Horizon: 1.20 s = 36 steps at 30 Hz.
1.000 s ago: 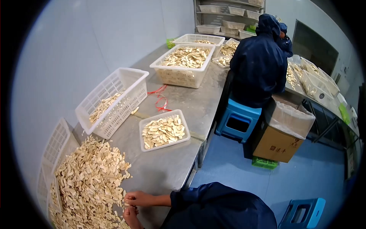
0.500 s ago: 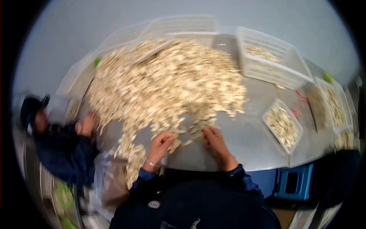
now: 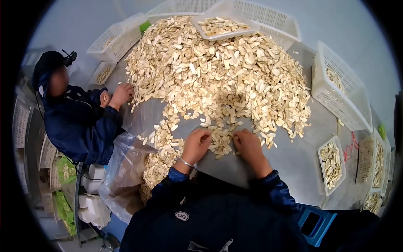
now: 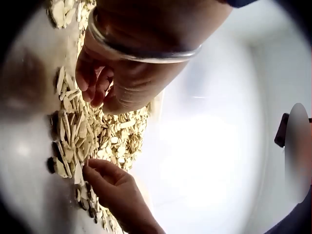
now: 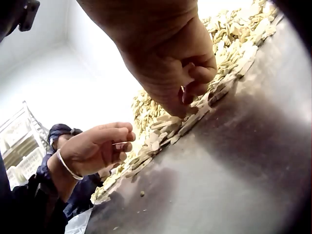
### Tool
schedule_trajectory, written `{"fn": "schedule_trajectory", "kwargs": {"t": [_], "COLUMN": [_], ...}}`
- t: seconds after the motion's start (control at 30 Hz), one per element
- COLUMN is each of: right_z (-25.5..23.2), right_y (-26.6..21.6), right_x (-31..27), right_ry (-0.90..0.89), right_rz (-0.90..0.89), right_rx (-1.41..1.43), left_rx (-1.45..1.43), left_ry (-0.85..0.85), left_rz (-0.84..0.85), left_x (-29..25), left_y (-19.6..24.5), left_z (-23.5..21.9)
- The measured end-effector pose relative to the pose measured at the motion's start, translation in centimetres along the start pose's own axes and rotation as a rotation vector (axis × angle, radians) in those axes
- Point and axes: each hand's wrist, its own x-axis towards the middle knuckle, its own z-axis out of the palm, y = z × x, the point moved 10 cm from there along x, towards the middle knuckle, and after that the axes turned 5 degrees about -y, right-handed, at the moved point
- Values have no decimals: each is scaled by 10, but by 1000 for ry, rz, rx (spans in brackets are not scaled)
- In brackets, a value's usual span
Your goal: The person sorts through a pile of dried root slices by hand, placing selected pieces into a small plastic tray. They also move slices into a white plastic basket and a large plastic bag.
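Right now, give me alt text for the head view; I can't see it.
A person's left-hand grip and right-hand grip flank a small cluster of pale slices at the near edge of a large heap on a metal table. Another person is at the left.

Slice heap [image 3: 210, 80] on table [image 3: 289, 159], tray [image 3: 231, 35] atop the heap's far side, basket [image 3: 338, 103] at right.

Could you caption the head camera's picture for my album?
Left hand and right hand at the near edge of a heap of pale slices on a grey table, white baskets behind.
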Motion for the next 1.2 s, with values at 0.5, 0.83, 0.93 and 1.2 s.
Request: {"fn": "schedule_trajectory", "kwargs": {"t": [0.5,0.83,0.93,1.2], "right_z": [-38,-168,-95,11], "right_y": [5,45,47,0], "right_x": [58,147,100,44], "right_ry": [-671,89,-53,-368], "right_rz": [-101,240,369,111], "right_rx": [435,1158,1079,355], "left_rx": [-5,-9,-24,131], "left_ry": [-32,77,116,59], "left_rz": [5,-90,-111,-51], "left_x": [28,-3,-16,-17], "left_y": [10,-5,-19,-18], "left_z": [7,-21,-34,-21]}}
